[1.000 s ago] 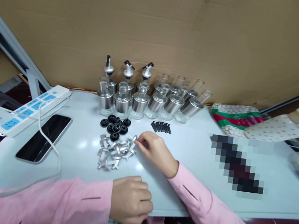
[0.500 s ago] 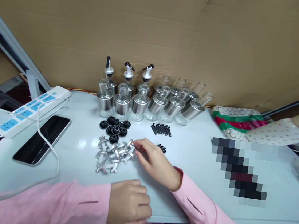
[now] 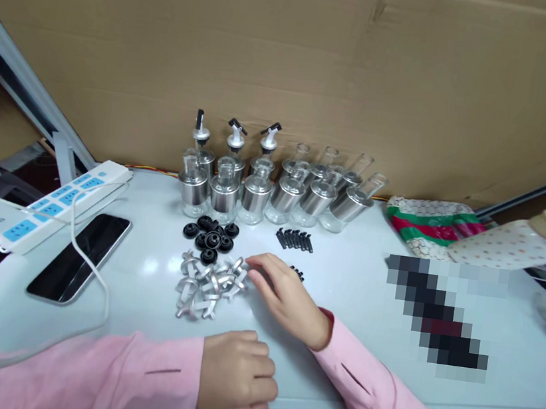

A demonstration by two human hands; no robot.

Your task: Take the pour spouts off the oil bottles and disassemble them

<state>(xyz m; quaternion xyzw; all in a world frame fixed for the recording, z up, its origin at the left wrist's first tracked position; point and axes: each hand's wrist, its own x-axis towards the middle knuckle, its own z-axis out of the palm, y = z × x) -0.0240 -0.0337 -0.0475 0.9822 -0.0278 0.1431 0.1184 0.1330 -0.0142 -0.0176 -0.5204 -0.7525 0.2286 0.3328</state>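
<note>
My right hand [image 3: 288, 300] is palm down at the right side of a loose heap of silver pourer spouts [image 3: 212, 284]. Its thumb and fingers are apart, with the fingertips close to the outermost spouts; I cannot tell whether they touch. My left hand [image 3: 239, 376] rests as a loose fist by the table's front edge, and no object shows in it. Just behind the spouts lies a cluster of black round stoppers [image 3: 212, 240]. Black flip levers [image 3: 294, 239] form a row to their right. Tiny black parts [image 3: 297, 273] are partly hidden behind my right hand.
Two rows of glass bottles with metal sleeves [image 3: 255, 195] stand at the back; three carry pourers [image 3: 236, 136]. To the left are a phone [image 3: 79, 259], a power strip [image 3: 66, 204] and a white cable [image 3: 89, 261]. A dotted container [image 3: 504, 245] and patterned bag [image 3: 431, 229] lie right.
The view has shifted slightly, so everything sits a little lower. My right fingers have drawn back slightly from the edge of the spout heap. My left fist stays in place.
</note>
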